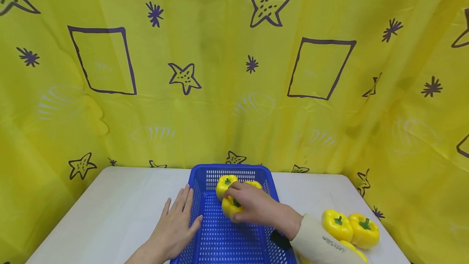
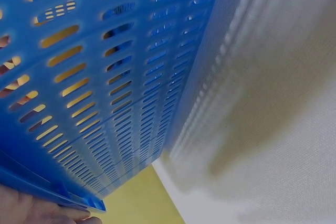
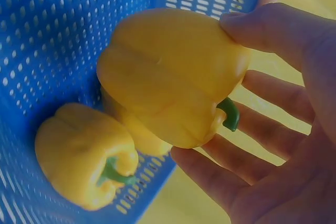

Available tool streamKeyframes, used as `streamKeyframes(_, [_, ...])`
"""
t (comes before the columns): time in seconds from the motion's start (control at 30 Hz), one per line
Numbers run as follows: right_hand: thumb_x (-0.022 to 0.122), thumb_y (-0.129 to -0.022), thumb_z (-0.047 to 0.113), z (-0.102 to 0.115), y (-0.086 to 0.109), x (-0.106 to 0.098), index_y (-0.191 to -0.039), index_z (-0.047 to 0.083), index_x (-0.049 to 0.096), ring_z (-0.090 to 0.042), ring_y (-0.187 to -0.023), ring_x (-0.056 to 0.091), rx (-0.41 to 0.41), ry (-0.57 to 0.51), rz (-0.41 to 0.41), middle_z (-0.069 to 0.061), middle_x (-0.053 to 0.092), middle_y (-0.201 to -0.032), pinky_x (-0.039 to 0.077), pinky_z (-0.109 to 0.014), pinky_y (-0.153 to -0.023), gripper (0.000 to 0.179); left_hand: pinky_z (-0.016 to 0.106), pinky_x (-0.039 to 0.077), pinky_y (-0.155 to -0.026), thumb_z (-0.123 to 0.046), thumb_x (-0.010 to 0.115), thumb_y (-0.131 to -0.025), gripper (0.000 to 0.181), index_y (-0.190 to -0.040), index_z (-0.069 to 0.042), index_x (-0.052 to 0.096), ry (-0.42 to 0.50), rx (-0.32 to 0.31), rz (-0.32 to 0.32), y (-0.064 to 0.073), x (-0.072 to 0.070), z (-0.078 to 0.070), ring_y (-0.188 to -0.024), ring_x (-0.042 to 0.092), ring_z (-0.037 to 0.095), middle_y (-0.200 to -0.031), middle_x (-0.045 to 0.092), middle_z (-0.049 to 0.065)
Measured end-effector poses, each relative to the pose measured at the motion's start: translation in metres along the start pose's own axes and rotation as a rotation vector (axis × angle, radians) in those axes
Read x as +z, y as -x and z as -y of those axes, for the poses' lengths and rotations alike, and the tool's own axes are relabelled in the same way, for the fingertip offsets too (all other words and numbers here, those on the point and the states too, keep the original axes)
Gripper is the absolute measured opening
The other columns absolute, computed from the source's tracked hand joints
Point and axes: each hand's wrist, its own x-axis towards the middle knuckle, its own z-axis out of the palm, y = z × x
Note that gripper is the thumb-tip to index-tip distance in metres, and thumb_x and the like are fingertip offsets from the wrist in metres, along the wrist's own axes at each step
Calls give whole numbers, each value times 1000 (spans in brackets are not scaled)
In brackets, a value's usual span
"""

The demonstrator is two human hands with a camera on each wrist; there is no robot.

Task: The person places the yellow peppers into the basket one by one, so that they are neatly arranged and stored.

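Observation:
My right hand [image 1: 253, 205] grips a yellow bell pepper [image 3: 173, 77] inside the blue plastic basket [image 1: 234, 251], thumb on one side and fingertips on the other. Its green stem faces the palm in the right wrist view. Two more yellow peppers sit at the basket's far end: one pepper [image 1: 224, 184] to the left of the held one, another [image 1: 254, 183] partly hidden behind the right hand. My left hand [image 1: 174, 223] lies against the basket's left rim with fingers straight and pointing away. The left wrist view shows its fingers [image 2: 47, 213] along the rim, beside the slotted outer wall.
On the white table [image 1: 121, 203], right of the basket, stand a yellow pepper [image 1: 336, 224], another pepper [image 1: 364, 231] and more partly hidden under the right sleeve [image 1: 322, 239]. A dark object [image 1: 280, 239] shows at the basket's right side. A yellow patterned curtain [image 1: 216, 125] hangs behind.

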Motion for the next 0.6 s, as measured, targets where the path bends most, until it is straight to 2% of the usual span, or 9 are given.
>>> streamKeyframes(0.23, [70, -72, 26, 4, -9, 10, -112, 20, 58, -5, -87, 52, -17, -23, 42, 6, 56, -110, 50, -20, -76, 42, 59, 8, -107, -54, 38, -88, 77, -144, -7, 15, 5, -3, 11, 0, 0, 0, -138, 12, 31, -152, 10, 10])
streamKeyframes(0.6, [72, -72, 26, 6, -17, 22, -112, 23, 57, -4, -89, 51, 14, -40, 94, 7, 55, -114, 49, -22, -81, 43, 57, 10, -108, -54, 37, -89, 75, -144, -6, 17, -4, 7, -7, 1, 0, -1, -138, 13, 30, -151, 12, 11])
